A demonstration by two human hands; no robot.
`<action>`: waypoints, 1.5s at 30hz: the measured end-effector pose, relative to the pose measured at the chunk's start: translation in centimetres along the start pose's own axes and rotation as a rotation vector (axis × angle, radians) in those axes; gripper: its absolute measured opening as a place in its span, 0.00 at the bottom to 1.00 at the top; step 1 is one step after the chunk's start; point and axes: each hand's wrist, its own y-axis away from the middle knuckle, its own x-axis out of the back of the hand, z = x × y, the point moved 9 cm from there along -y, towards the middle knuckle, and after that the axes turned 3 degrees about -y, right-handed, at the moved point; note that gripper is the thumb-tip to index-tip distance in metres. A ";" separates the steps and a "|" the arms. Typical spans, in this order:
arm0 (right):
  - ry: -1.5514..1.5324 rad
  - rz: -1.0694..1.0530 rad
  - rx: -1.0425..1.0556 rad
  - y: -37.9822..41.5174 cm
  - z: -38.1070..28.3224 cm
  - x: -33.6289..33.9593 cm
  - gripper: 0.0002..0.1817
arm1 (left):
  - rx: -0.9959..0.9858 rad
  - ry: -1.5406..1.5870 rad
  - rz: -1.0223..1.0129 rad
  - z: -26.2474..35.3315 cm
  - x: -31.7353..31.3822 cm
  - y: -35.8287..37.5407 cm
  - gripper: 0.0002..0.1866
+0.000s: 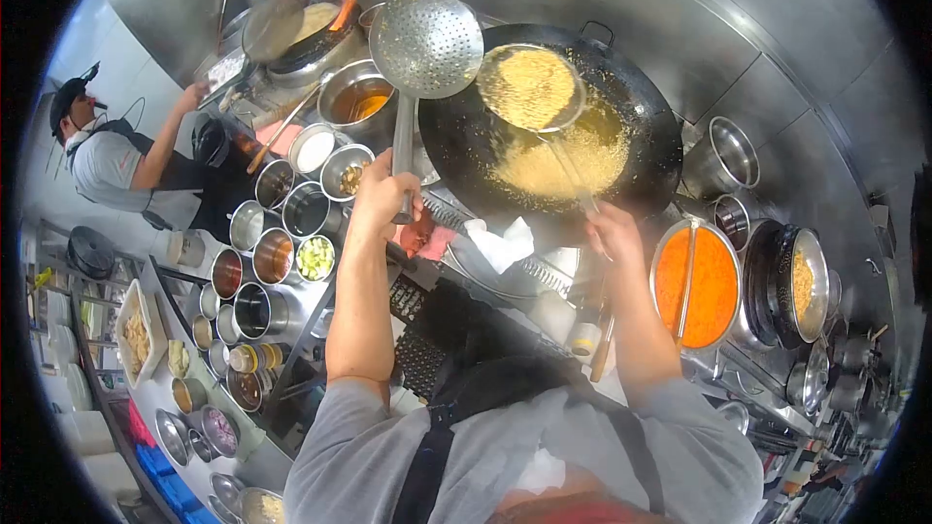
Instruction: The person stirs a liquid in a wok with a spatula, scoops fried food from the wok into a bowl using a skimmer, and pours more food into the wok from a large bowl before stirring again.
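My left hand is closed round the handle of a large perforated skimmer, its round head raised beside the left edge of a big black wok. In my right hand is the handle of a mesh strainer. Golden bits fill that strainer, which hangs over the wok. Below it, pale foam and small bits float on the oil. A crumpled white cloth lies between my forearms, near the wok's front edge.
Right of my forearm stands a pot of orange sauce with a ladle across it. Metal containers crowd the left counter. A co-worker at the far left holds a pan over another stove. Stacked pans stand at the right.
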 end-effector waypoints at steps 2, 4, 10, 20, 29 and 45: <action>0.021 0.033 0.007 0.5 -1.4 1.0 0.16 | 0.016 -0.080 0.006 -1.1 -0.6 -0.9 0.16; 0.310 0.122 0.188 0.7 -5.1 0.7 0.15 | 0.068 -0.100 -0.020 -3.9 -1.8 -2.8 0.13; 0.752 0.146 0.262 3.3 -8.1 2.5 0.17 | 0.288 0.101 -0.229 -8.9 -6.7 -4.3 0.06; 1.306 0.298 0.496 6.8 -7.6 2.7 0.19 | 0.440 0.349 -0.353 -10.9 -11.9 -3.2 0.03; 1.292 0.418 0.581 4.8 -11.9 9.9 0.17 | 0.437 0.434 -0.401 -10.0 -10.3 -2.3 0.03; 0.822 -0.003 -0.244 8.4 -5.6 13.2 0.07 | 0.233 0.251 -0.255 -5.6 -5.0 -0.3 0.12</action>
